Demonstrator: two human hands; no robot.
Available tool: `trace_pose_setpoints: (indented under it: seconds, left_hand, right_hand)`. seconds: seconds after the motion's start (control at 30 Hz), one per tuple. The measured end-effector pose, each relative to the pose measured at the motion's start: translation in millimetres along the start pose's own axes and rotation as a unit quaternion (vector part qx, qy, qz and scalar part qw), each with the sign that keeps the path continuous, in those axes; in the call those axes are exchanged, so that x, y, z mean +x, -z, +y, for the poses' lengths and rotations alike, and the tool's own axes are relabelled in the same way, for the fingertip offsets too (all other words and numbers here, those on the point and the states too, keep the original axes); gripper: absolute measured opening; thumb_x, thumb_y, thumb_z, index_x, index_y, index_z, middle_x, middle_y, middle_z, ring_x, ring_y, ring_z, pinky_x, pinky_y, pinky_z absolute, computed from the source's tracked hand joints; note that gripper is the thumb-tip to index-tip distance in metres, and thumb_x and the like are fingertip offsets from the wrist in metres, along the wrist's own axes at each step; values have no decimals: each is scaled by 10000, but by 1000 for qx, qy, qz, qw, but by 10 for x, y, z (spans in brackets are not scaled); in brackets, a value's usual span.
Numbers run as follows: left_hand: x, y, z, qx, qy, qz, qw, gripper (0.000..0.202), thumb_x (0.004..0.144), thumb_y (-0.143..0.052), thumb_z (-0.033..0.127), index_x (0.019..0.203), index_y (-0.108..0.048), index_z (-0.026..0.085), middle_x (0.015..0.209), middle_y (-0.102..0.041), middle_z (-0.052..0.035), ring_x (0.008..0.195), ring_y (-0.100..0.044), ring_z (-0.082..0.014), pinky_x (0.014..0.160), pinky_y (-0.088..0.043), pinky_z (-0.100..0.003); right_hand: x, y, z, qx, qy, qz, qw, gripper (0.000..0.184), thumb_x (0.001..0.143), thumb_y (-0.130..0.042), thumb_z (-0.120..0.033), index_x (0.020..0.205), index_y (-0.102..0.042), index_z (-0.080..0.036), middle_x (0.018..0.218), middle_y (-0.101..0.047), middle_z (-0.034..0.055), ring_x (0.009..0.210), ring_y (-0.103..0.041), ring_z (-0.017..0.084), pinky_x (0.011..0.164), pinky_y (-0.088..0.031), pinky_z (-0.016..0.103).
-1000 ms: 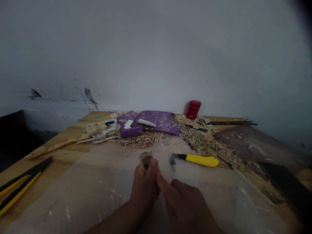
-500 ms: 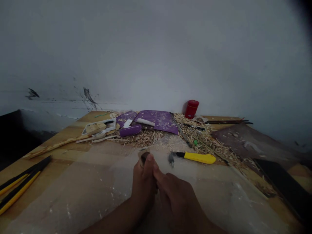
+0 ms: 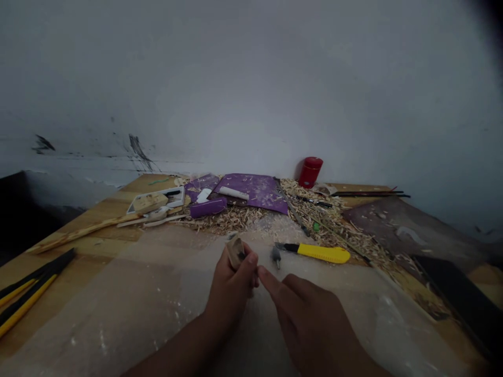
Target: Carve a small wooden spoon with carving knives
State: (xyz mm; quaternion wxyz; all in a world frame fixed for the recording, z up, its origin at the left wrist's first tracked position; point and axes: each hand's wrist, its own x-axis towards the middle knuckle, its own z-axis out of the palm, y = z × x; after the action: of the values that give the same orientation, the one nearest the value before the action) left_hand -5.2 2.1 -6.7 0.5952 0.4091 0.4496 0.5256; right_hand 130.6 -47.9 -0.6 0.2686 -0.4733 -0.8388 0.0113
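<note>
My left hand [image 3: 230,288] is closed around a small carved piece of light wood [image 3: 236,253], whose top sticks out above the fingers. My right hand [image 3: 310,319] lies just to the right, with its index finger reaching towards the left fingers and nothing visible in it. Beyond the fingertips, a small grey metal tool bit [image 3: 276,257] stands on the work surface. A yellow and black utility knife [image 3: 324,253] lies to the right of the bit.
Wood shavings [image 3: 231,222] and a purple sheet [image 3: 251,192] cover the far table edge, with a red canister [image 3: 309,173] by the wall. A white tray [image 3: 155,200] lies far left, yellow-handled tools [image 3: 27,298] near left, and a black panel [image 3: 451,298] right.
My right hand has drawn back from the left hand, opening a gap between them. The wood piece shows more above my left fingers. The view has shifted slightly.
</note>
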Motion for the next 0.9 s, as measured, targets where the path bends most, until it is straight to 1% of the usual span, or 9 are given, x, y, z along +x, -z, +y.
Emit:
trace_pose_setpoints:
  seconds: [0.07, 0.23, 0.4, 0.53, 0.6, 0.67, 0.8, 0.9]
  left_hand:
    - [-3, 4, 3, 14, -7, 0, 1000, 237, 745, -575, 388, 736, -459, 181, 476, -457, 78, 410, -389, -64, 401, -325, -175]
    - [6, 79, -40, 43, -36, -53, 997, 285, 725, -574, 442, 691, -444, 190, 471, -445, 70, 377, -375, -73, 381, -311, -199]
    - [27, 138, -4, 113, -100, -51, 987, 295, 661, -634, 426, 638, -464, 188, 472, -441, 53, 425, -375, -84, 438, -304, -215]
    - [29, 126, 63, 142, -123, -55, 981, 317, 631, -638, 445, 590, -452, 193, 465, -421, 48, 439, -359, -91, 446, -291, -222]
    - [24, 115, 57, 147, -123, -56, 980, 319, 624, -641, 443, 582, -446, 194, 466, -418, 47, 439, -357, -92, 441, -286, -221]
    - [14, 104, 21, 144, -110, -49, 982, 313, 637, -630, 444, 590, -445, 195, 463, -416, 50, 428, -354, -90, 433, -286, -219]
    - [-9, 80, -55, 120, -60, -3, 991, 301, 670, -604, 453, 625, -449, 198, 452, -404, 65, 392, -338, -80, 410, -286, -210]
    - [-29, 53, -54, 115, -44, 28, 992, 300, 669, -610, 446, 620, -444, 200, 451, -409, 66, 400, -352, -83, 412, -299, -209]
  right_hand:
    - [-5, 17, -3, -19, 8, -2, 1000, 442, 834, -336, -122, 1262, -433, -175, 675, -601, 41, 543, -565, 178, 477, -383, 276]
    - [11, 91, -13, 2, 20, -10, 1000, 434, 836, -358, -138, 1262, -437, -175, 629, -605, 24, 497, -568, 174, 440, -362, 268]
    - [2, 151, -9, 34, 4, -42, 999, 465, 845, -381, -149, 1305, -387, -214, 645, -606, 8, 521, -573, 168, 448, -368, 261]
    - [-23, 181, -1, 22, 7, -46, 999, 461, 840, -390, -153, 1294, -398, -232, 636, -605, 2, 512, -574, 170, 444, -367, 264]
    - [-26, 182, -5, 11, 15, -40, 999, 454, 830, -380, -139, 1275, -416, -220, 614, -599, -1, 487, -570, 172, 428, -354, 266]
    - [-25, 162, -18, -7, 30, -22, 999, 456, 812, -355, -112, 1255, -435, -180, 581, -590, 2, 453, -561, 172, 407, -334, 268]
    - [-37, 48, -52, -53, 61, 22, 996, 445, 777, -328, -88, 1202, -461, -90, 539, -572, 18, 404, -539, 173, 379, -304, 275]
    - [-69, -57, -54, -62, 65, 29, 996, 443, 789, -335, -87, 1222, -426, -98, 578, -582, 20, 443, -548, 170, 405, -326, 277]
